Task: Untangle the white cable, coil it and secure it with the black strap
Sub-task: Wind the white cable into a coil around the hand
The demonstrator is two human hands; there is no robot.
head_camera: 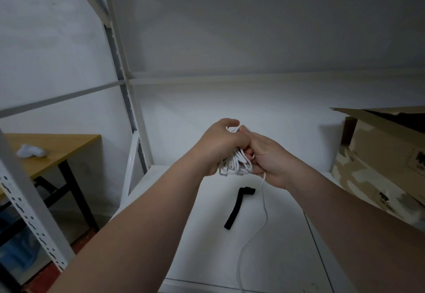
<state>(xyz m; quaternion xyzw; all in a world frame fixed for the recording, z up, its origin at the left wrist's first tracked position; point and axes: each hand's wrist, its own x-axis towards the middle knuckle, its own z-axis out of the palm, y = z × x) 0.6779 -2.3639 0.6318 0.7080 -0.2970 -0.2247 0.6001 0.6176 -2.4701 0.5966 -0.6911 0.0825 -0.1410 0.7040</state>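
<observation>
A bundle of white cable (234, 163) hangs in loops between my two hands, raised above the white shelf board (202, 235). My left hand (220, 145) grips the bundle from the left, fingers curled round the loops. My right hand (269, 159) holds the bundle's right side, and a loose tail of the cable drops from it and trails down toward the shelf's front edge. The black strap (235, 205) lies flat on the board below my hands, bent at its upper end, untouched.
A cardboard box (381, 154) stands on the shelf at the right. White metal shelf uprights (124, 81) rise at the left. Beyond them is a wooden table (57, 152) with a white cloth (32, 151) on it.
</observation>
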